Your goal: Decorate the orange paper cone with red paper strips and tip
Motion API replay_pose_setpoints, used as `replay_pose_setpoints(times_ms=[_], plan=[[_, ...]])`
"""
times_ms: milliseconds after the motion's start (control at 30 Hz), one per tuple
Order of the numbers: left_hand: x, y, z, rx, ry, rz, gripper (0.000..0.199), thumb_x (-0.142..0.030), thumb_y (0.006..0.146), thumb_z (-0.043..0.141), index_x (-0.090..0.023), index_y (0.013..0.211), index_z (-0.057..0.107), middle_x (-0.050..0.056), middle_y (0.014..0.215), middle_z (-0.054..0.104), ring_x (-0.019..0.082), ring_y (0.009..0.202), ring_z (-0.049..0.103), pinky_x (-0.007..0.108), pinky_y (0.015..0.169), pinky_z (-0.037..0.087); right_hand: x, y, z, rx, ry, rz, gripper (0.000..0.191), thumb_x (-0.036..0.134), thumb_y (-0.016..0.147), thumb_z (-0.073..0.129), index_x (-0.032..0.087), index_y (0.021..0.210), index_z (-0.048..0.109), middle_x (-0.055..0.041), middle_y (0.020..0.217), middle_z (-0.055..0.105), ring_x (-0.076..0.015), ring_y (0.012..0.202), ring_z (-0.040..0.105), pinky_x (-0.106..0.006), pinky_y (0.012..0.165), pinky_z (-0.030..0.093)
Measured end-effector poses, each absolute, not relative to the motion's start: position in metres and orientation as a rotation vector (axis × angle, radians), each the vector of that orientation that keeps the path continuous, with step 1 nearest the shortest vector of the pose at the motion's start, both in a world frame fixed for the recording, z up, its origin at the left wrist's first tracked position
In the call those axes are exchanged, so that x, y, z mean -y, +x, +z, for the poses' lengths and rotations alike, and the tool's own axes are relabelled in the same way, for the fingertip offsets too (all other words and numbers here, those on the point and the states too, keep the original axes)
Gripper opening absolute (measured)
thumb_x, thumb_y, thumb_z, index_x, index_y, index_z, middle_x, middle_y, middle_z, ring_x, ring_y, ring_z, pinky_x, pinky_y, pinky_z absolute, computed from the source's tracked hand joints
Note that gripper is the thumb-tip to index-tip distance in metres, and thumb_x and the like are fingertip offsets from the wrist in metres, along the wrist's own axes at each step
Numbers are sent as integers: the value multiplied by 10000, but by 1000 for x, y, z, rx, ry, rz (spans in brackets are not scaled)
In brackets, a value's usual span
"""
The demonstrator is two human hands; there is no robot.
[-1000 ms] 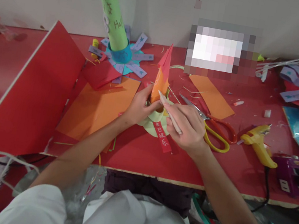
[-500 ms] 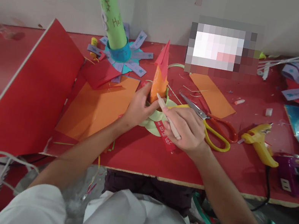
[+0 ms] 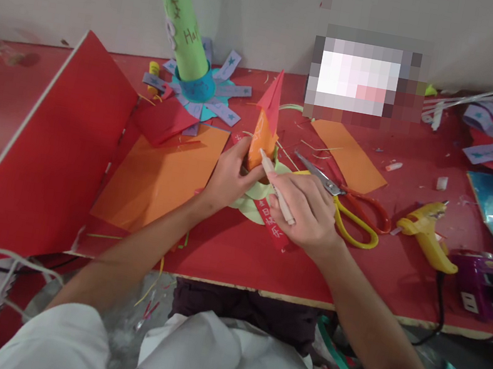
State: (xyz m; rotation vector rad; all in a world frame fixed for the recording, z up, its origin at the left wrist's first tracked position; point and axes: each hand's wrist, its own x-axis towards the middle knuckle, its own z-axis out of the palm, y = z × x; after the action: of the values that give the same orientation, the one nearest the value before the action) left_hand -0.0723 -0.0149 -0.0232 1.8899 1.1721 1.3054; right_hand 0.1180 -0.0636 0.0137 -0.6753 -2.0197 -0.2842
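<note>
My left hand [image 3: 235,173] is closed around the lower part of an orange paper tube [image 3: 261,139] topped by a red folded paper point [image 3: 271,97]. Pale green paper [image 3: 249,208] forms a round base beneath it. In my right hand [image 3: 311,212] is a white marker pen [image 3: 277,187], held like a writing tool. The pen's tip meets or nearly meets the orange paper, where white marks show. A red paper strip with white writing [image 3: 273,228] lies under the right hand. Close by are scissors [image 3: 356,236] with yellow and red handles.
Orange sheets [image 3: 166,177] lie left, beside a standing red board [image 3: 51,156]. A green paper tube [image 3: 183,27] stands on a blue flower-like base behind. To the right are an orange paper piece [image 3: 351,158], a yellow glue gun [image 3: 429,232] and a purple power box [image 3: 477,282].
The paper point leans slightly further right. The pen and right hand have shifted a little, with the tip still by the orange tube. Both grips stay the same.
</note>
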Motion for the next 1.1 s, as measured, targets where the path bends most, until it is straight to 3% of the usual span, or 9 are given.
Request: replay_pose_setpoints(times_ms=[200,300,767,1100], plan=[[14,-73,-21,-1147,1856,1292,354,-551,979,735,-241,956,565,-23,777,524,138,638,460,330,606,375,64,119,12,2007,-665,-280,454,175,1027,612,169,1479,572,-104,1017,769,-245,866,733,-392,784,635],[14,-73,-21,-1154,1871,1308,347,-552,987,720,-240,964,569,-18,798,542,137,653,476,325,615,390,64,120,13,1988,-670,-294,412,203,1047,579,212,1459,577,-86,999,774,-242,854,741,-388,759,631],[13,-73,-22,-1134,1907,1308,405,-618,1004,657,-230,968,545,-16,797,547,131,647,475,309,618,371,61,121,17,1944,-704,-281,394,134,1010,617,150,1404,622,-117,1021,781,-250,884,759,-380,781,634],[11,-73,-24,-1130,1876,1320,398,-604,988,698,-232,979,556,-15,819,574,137,677,502,305,640,393,64,122,18,1935,-616,-246,379,161,1001,594,154,1377,638,-96,948,782,-236,796,749,-367,719,625]])
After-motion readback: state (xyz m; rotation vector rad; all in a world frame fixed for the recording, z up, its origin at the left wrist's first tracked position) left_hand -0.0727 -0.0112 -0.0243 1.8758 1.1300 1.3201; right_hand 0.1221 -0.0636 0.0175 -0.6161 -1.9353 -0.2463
